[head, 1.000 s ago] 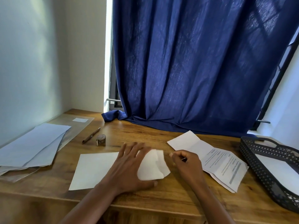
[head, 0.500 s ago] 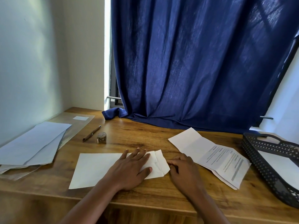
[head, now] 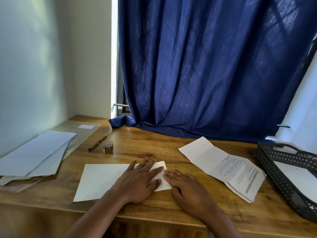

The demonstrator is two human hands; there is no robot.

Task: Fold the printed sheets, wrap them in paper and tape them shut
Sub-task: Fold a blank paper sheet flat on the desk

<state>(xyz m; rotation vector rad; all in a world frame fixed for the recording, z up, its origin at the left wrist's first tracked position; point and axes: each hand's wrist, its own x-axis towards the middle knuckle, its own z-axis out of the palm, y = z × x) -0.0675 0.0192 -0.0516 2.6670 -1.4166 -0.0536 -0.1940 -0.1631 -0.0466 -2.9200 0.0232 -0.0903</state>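
a white wrapping sheet [head: 101, 181] is lying flat on the brown wooden desk [head: 151, 146], its right end folded over. the left hand [head: 137, 182] is pressing flat on that fold with straight fingers, and the right hand [head: 187, 189] is resting just beside it, fingertips touching the folded edge. a creased printed sheet [head: 223, 167] is lying to the right, near a dark perforated plastic tray [head: 281, 167]. a small roll of patterned tape [head: 108, 147] is standing beside a brown pen [head: 97, 142]. pale blue papers [head: 34, 152] are lying stacked at the left. a dark blue curtain [head: 205, 66] is hanging behind.
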